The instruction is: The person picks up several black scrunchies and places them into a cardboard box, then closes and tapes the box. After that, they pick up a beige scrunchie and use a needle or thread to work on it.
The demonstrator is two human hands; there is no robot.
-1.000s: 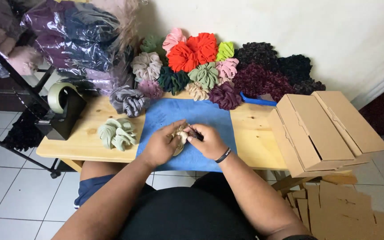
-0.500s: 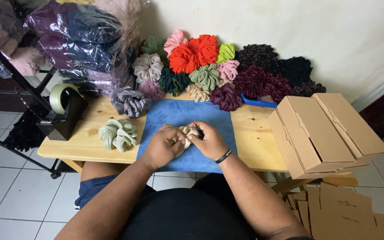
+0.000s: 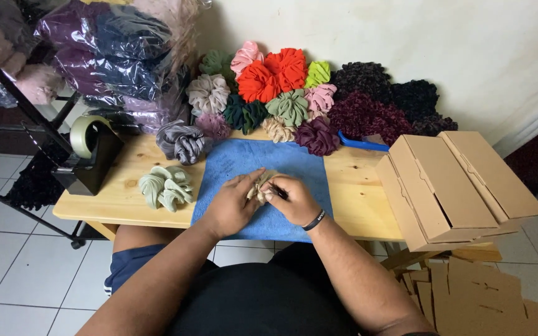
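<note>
Both hands meet over a blue cloth (image 3: 244,158) on a small wooden table (image 3: 122,199). A beige scrunchie (image 3: 260,187) is pinched between them. My left hand (image 3: 231,205) cups its left side. Gripping its right side is my right hand (image 3: 294,199), which has a black band on the wrist and a thin dark object across its fingers. A pale green scrunchie (image 3: 165,185) lies on the wood just left of the cloth.
Many coloured scrunchies (image 3: 269,78) are heaped along the wall behind the cloth. A tape dispenser (image 3: 91,155) stands at the table's left end. Cardboard boxes (image 3: 449,186) lean at the right, flat cardboard below them. Bagged fabric (image 3: 107,43) fills the upper left.
The hands have stayed over the blue cloth, working the beige scrunchie with small finger movements. Nothing else on the table has moved.
</note>
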